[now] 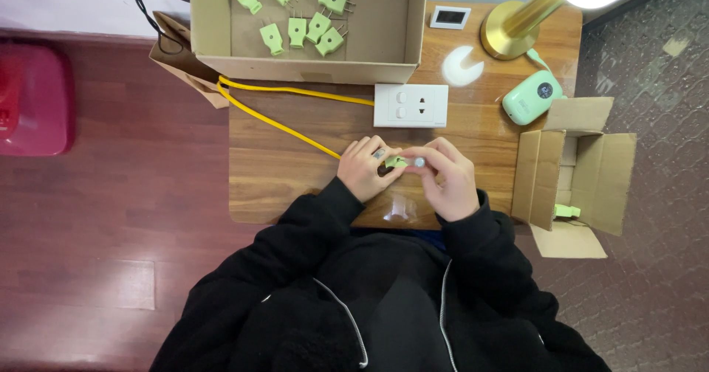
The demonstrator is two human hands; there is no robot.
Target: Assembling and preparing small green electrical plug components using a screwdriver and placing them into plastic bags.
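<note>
Both hands, left hand (363, 170) & right hand (448, 181), are clamping together on a small green plug (396, 162) w/ yellow cable (284, 125) over the surface (295, 173), near white socket (410, 105).

Left hand (362, 169) and right hand (447, 180) together grip a green plug (396, 162) above the wooden table (281, 173). Yellow cable (284, 125) runs to the left hand. White socket panel (410, 105) lies just beyond.

socket plate (410, 105) behind both hands, box of plugs (306, 21) probably farther back.
</note>
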